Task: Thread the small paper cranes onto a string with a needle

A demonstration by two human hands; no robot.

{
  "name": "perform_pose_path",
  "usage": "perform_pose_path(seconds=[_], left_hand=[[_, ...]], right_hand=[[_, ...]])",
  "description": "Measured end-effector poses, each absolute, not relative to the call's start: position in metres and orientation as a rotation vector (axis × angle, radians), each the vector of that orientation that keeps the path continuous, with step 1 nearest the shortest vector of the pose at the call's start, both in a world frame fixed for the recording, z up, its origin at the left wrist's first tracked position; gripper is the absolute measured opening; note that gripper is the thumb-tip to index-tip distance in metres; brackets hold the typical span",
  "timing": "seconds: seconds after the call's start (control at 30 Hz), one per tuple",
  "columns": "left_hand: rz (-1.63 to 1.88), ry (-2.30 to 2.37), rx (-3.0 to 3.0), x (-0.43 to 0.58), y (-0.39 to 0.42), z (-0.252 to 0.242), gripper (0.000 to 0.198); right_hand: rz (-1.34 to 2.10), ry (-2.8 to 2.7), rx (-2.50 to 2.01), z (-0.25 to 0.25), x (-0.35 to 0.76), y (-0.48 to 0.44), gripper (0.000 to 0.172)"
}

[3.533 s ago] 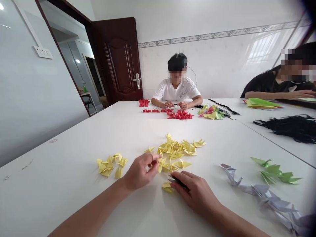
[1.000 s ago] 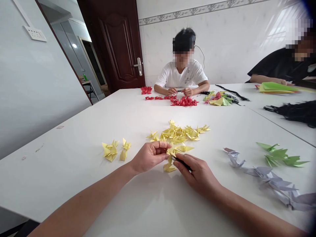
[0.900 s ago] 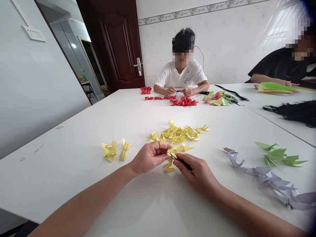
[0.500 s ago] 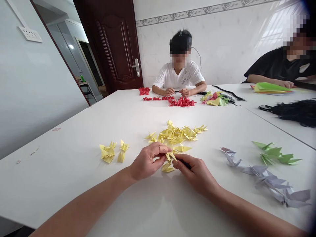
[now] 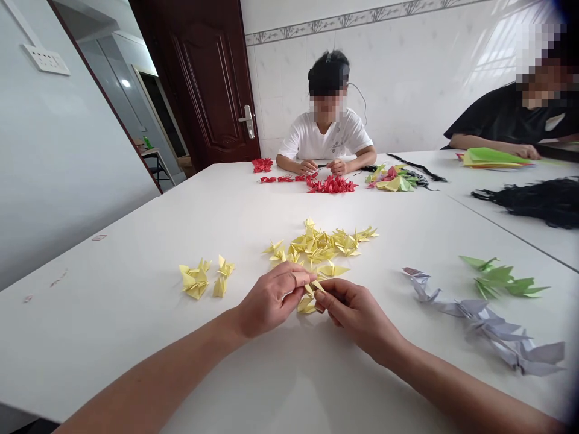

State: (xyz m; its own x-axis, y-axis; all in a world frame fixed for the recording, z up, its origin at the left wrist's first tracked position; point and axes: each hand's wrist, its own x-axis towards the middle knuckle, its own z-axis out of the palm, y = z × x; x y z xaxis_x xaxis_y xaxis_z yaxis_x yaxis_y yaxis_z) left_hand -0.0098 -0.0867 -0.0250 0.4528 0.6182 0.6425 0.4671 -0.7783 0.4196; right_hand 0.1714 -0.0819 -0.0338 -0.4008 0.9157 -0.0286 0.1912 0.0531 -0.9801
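Between the fingertips of both hands is a small yellow paper crane (image 5: 316, 286), partly hidden by the fingers. My left hand (image 5: 275, 295) pinches it from the left, index finger over the top and thumb below. From the other side, the thumb and bent fingers of my right hand (image 5: 357, 310) close on its pointed end. Just under the fingertips, another folded yellow piece (image 5: 307, 305) shows on the table. A loose pile of yellow paper cranes (image 5: 323, 243) lies just beyond my hands. More yellow cranes (image 5: 195, 279) stand to the left of my left hand.
Grey-white paper cranes (image 5: 493, 325) and green ones (image 5: 509, 280) lie at right on the white table (image 5: 136, 337). Across it, a person in white (image 5: 325, 135) sits behind red cranes (image 5: 332, 184). Black strands (image 5: 534, 202) and coloured paper (image 5: 495, 158) lie far right, near another person.
My right fingers have curled further in beside the crane, and a dark shape seen along that hand no longer shows. The left hand keeps its pinch. The whole view has shifted slightly.
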Motion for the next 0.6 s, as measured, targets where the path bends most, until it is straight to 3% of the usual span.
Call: perform_pose_path(seconds=[0.37, 0.6], left_hand=[[1.215, 0.942, 2.512, -0.0103, -0.0854, -0.0272, 0.031], [1.232, 0.944, 2.487, -0.0154, -0.0829, -0.0244, 0.030]], right_hand=[[1.451, -1.641, -1.131, -0.0345, 0.1723, -0.0824, 0.028], [1.257, -1.812, -1.066, -0.0407, 0.1725, -0.0770, 0.025]])
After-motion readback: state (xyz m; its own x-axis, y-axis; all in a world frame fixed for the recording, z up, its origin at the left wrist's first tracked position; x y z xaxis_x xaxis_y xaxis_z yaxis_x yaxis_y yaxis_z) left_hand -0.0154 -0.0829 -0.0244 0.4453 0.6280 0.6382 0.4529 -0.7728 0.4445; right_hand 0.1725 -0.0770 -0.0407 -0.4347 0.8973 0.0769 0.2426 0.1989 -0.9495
